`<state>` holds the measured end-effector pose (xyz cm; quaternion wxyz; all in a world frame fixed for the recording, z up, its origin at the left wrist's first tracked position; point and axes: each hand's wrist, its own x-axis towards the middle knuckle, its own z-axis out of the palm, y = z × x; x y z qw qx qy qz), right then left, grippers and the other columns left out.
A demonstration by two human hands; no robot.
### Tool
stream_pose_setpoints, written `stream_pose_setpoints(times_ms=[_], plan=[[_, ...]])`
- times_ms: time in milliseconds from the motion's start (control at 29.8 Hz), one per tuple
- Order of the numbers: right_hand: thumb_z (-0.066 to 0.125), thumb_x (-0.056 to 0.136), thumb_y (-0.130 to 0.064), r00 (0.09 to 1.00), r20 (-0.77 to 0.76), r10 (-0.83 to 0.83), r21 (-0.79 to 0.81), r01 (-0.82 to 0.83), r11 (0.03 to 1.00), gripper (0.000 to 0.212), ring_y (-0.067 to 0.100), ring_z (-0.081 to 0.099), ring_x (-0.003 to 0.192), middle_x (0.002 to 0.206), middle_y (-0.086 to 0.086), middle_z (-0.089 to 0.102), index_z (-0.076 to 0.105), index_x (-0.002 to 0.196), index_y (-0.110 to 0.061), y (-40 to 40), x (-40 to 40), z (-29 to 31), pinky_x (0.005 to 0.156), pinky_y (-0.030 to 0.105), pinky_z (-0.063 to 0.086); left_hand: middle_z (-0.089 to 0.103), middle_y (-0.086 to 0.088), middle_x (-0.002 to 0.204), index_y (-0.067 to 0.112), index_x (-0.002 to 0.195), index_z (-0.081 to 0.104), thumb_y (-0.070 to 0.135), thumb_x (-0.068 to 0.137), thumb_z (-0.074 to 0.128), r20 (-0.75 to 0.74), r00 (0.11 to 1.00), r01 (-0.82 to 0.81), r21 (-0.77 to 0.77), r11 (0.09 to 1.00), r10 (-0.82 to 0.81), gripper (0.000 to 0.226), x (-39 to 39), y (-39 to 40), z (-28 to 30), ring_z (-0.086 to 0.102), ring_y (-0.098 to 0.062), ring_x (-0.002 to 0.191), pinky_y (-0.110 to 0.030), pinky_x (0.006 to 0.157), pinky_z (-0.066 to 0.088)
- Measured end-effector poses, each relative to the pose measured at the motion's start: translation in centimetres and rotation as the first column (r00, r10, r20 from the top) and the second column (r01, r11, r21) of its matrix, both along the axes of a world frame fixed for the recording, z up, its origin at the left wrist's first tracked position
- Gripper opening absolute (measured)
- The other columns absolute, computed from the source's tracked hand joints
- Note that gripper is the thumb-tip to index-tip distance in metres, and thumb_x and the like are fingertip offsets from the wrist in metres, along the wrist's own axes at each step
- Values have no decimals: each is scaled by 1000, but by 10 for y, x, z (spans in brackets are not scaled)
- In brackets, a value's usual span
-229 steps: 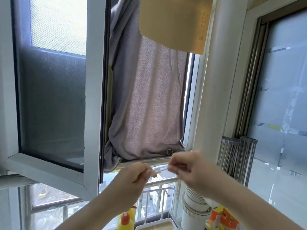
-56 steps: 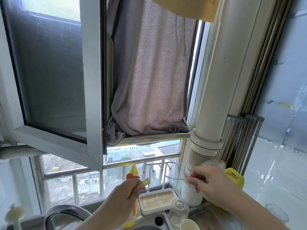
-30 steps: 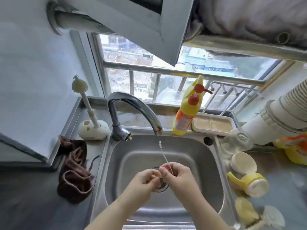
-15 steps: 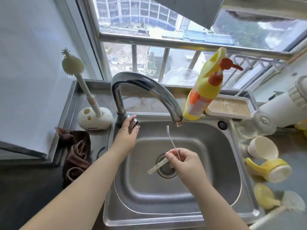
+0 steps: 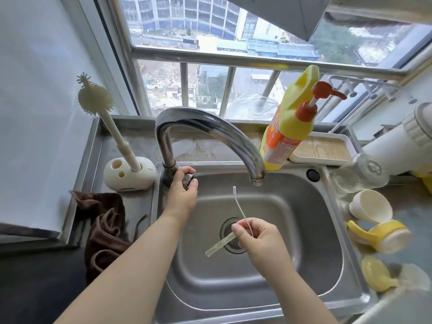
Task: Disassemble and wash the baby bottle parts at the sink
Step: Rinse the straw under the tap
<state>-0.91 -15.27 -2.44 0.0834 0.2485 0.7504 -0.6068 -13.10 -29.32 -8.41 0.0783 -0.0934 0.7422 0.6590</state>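
Note:
My right hand (image 5: 258,237) is over the drain of the steel sink (image 5: 292,272). It holds two things: a pale translucent straw (image 5: 218,246) pointing down-left and a thin wire straw brush (image 5: 239,206) whose bristled tip points up toward the spout. My left hand (image 5: 182,195) is closed around the faucet handle (image 5: 189,178) at the base of the curved chrome faucet (image 5: 210,129). No water is visibly running. On the counter to the right lie the clear bottle (image 5: 357,176), a cream cup-shaped part (image 5: 371,205), and a yellow handled collar (image 5: 378,235).
A yellow pump soap bottle (image 5: 289,127) stands behind the sink beside a white tray (image 5: 322,149). At the left stand a silicone bottle brush in its holder (image 5: 128,174) and a brown cloth (image 5: 105,220). A white pipe (image 5: 402,141) is at the right. More yellow parts (image 5: 376,274) lie at the lower right.
The view dropped from the window to the sink. My hands came down over the drain, then my left hand let go of the straw and took the faucet handle.

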Motion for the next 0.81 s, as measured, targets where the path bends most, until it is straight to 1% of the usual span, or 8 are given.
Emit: stream_pose_setpoints(times_ms=[67, 168, 302, 369, 470, 571, 672, 806], plan=[[66, 85, -13, 1000, 3, -3, 31, 3, 1000, 13, 10, 46, 51, 50, -5, 52, 65, 73, -8, 1, 3, -1, 52, 15, 38, 42, 4, 75, 31, 85, 47, -2, 92, 45, -1, 999, -36, 11, 999, 36, 34, 1, 4, 1, 39, -13, 68, -29, 71, 39], [67, 84, -13, 1000, -4, -26, 50, 26, 998, 13, 5, 46, 48, 52, -2, 52, 66, 71, -9, 5, 6, 0, 50, 10, 38, 40, 3, 74, 31, 83, 47, -3, 92, 44, -1, 998, -57, 32, 998, 57, 35, 1, 7, 0, 37, -12, 66, -27, 67, 37], [69, 83, -21, 1000, 14, -21, 139, 19, 990, 15, 8, 47, 52, 54, -3, 54, 67, 69, -15, 12, 11, -3, 53, 14, 39, 40, 4, 75, 29, 83, 48, -6, 91, 43, -1, 998, -69, 43, 997, 69, 36, 0, 7, -2, 36, -10, 65, -27, 66, 36], [69, 83, -22, 999, 25, -26, 161, 22, 987, 15, 7, 49, 53, 54, -4, 56, 67, 69, -16, 14, 12, -5, 53, 14, 40, 40, 4, 75, 28, 83, 48, -6, 91, 43, -4, 998, -68, 46, 997, 68, 36, 0, 7, -2, 35, -10, 65, -27, 65, 36], [69, 83, -21, 999, 23, -31, 179, 27, 983, 15, 7, 49, 53, 55, -3, 57, 67, 69, -16, 17, 13, -5, 53, 12, 39, 39, 4, 74, 28, 83, 48, -7, 92, 43, -2, 998, -66, 59, 996, 67, 36, 0, 7, -1, 35, -9, 65, -26, 65, 35], [69, 83, -22, 999, 27, -36, 169, 31, 985, 15, 7, 49, 53, 56, -2, 57, 67, 69, -17, 19, 14, -5, 53, 13, 39, 37, 3, 71, 26, 83, 47, -8, 92, 42, 12, 997, -71, 71, 995, 70, 35, 0, 8, 0, 32, -9, 63, -24, 61, 32], [69, 82, -22, 998, 40, -46, 147, 39, 988, 15, 9, 49, 54, 57, -1, 56, 67, 69, -17, 21, 17, -5, 54, 13, 41, 37, 2, 73, 28, 84, 47, -7, 92, 42, 15, 999, -46, 55, 997, 45, 36, 2, 7, 1, 32, -10, 61, -20, 57, 32], [69, 82, -22, 998, 41, -52, 157, 45, 987, 15, 6, 51, 53, 55, -3, 56, 67, 69, -17, 26, 18, -5, 56, 17, 42, 40, 4, 76, 30, 89, 45, -6, 93, 42, -9, 1000, 24, 24, 999, -24, 36, 2, 2, 4, 40, -3, 62, -24, 67, 39]])
